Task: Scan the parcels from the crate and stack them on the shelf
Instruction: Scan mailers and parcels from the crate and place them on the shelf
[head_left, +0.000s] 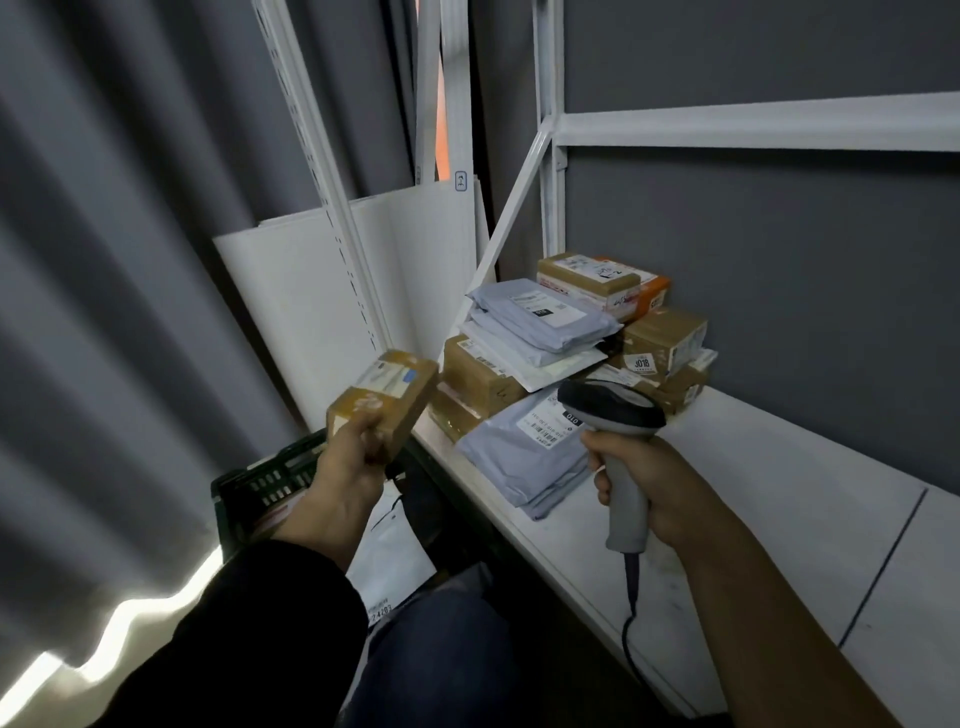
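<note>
Above the dark crate (270, 483), the left hand (349, 462) grips a brown parcel (384, 402); the right hand (660, 496) clasps a scanner (615, 415) beside stacked parcels (561, 364) on the white shelf (753, 499).

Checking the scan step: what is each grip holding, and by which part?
The left grip holds the brown parcel by its near end; the right grip holds the scanner by its handle.

The shelf (779, 467) is left bare to the right of the parcel pile (545, 322), and room is offered there. Above the pile, open space is capped by a white crossbar (753, 127). Left of the pile, passage is narrowed by a slanted brace (511, 208) and leaning white boards (291, 291).
</note>
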